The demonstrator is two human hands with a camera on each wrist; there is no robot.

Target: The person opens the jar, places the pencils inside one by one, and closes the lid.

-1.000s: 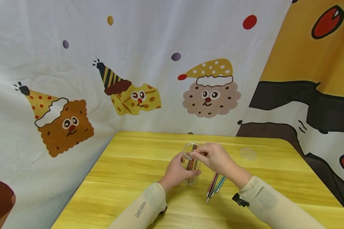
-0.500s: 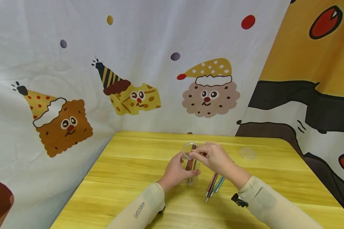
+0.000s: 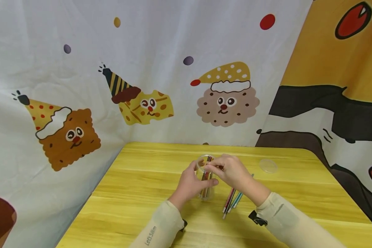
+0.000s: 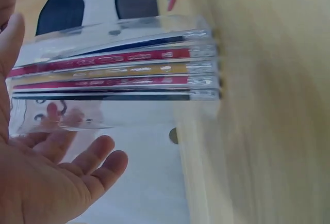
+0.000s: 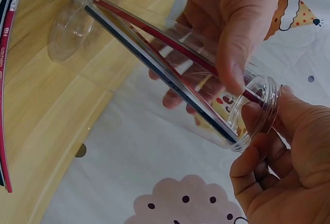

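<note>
A clear plastic jar with a round open mouth stands on the table, slightly tilted. Several pencils in red, gold and dark colours lean inside it, eraser ends down. My left hand holds the jar from the left, thumb in front and fingers behind. At the mouth, my right hand has its thumb and fingers by the rim. In the right wrist view its fingertips pinch the upper end of a red pencil; the exact contact is partly hidden by the rim.
Right of the jar lie loose red and black pencils and teal pencils, partly under my right forearm. A clear round lid rests farther back on the wooden table. A printed cloth hangs behind.
My left hand has shifted slightly on the jar, its thumb a little higher. My right hand stays at the mouth, and the loose pencils keep their places.
</note>
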